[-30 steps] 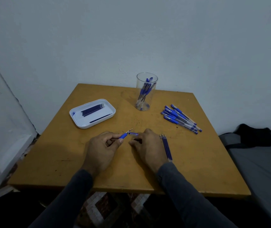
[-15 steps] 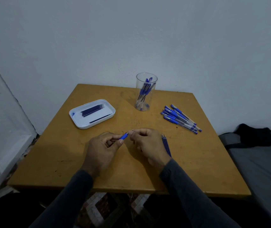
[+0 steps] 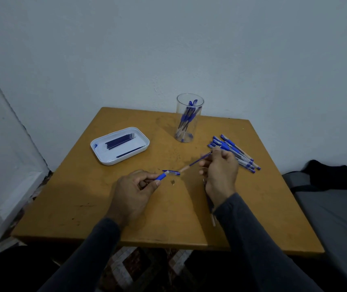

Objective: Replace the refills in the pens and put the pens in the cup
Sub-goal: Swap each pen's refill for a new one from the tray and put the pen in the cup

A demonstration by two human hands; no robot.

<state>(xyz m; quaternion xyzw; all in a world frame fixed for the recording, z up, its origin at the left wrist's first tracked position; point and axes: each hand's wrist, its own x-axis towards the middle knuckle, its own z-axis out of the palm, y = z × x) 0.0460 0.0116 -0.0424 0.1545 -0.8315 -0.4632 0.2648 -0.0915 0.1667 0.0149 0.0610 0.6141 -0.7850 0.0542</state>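
My left hand (image 3: 133, 189) grips a pen barrel with a blue grip (image 3: 161, 176) near the table's middle. My right hand (image 3: 221, 172) pinches a thin blue refill (image 3: 198, 161) that slants up to the right, drawn out of the barrel. A pen cap (image 3: 171, 171) and a small metal tip (image 3: 173, 182) lie on the table between the hands. A clear cup (image 3: 189, 119) with several pens stands at the back. A pile of several blue pens (image 3: 234, 151) lies to the right. A white tray (image 3: 120, 145) holds several refills. More refills (image 3: 210, 204) lie partly hidden under my right wrist.
The wooden table (image 3: 168, 209) stands in a corner against a pale wall. A grey seat with a black cloth (image 3: 326, 175) sits to the right of the table. Patterned floor tiles show below the front edge.
My right hand has moved up and to the right, drawing the refill out of the barrel. The small tip now lies on the table. My left hand stayed in place.
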